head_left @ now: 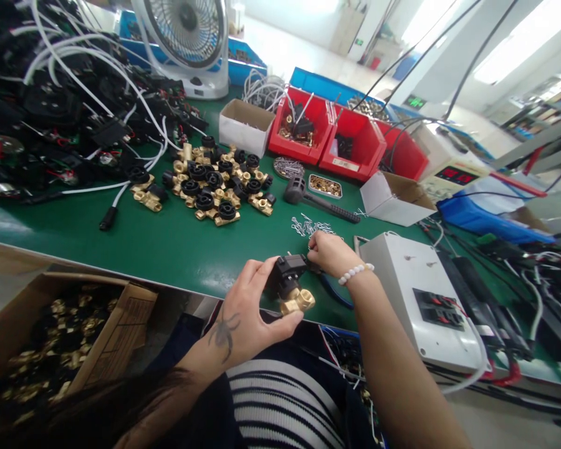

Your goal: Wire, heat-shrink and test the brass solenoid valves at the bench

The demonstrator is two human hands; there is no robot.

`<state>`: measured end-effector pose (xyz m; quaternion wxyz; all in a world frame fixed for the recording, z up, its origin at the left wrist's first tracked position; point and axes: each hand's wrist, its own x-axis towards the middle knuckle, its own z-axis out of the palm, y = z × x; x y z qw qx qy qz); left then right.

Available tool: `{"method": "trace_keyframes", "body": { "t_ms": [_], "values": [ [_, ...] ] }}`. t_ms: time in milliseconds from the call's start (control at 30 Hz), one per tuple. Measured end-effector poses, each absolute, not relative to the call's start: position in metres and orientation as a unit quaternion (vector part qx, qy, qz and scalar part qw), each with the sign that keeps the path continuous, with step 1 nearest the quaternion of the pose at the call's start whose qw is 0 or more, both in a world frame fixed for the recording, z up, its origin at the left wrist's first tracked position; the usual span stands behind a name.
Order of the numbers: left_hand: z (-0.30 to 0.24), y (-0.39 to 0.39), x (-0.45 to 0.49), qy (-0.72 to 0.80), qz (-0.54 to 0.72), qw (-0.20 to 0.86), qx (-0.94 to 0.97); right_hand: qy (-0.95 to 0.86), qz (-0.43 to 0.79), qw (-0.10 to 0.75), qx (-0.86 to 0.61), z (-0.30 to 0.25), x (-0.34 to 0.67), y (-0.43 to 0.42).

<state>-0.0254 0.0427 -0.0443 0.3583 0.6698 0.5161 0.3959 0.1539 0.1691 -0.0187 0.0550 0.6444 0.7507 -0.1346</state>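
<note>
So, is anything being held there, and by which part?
Yes: the left hand holds a brass-and-black fitting, thumb at its brass end, fingers at its black housing. Whether the right hand grips anything cannot be told.

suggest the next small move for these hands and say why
Perhaps steady the brass-and-black valve with the left hand: that hand grips it, while the right hand is close beside it, near the loose metal clips.
</note>
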Motion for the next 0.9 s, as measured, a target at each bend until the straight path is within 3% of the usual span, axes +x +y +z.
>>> {"method": "trace_keyframes", "body": {
  "t_ms": [267,667,900],
  "values": [
    [-0.045,0.042,-0.026,0.517,0.396,0.38,0.657,0.686,-0.078,-0.022,0.723,-0.019,0.164,0.168],
    [-0.045,0.042,-0.024,0.517,0.4,0.363,0.664,0.667,-0.095,0.003,0.739,-0.025,0.162,0.181],
    [-0.05,0.04,-0.025,0.521,0.415,0.373,0.646,0.653,-0.092,-0.107,0.744,-0.017,0.169,0.156]
  ]
}}
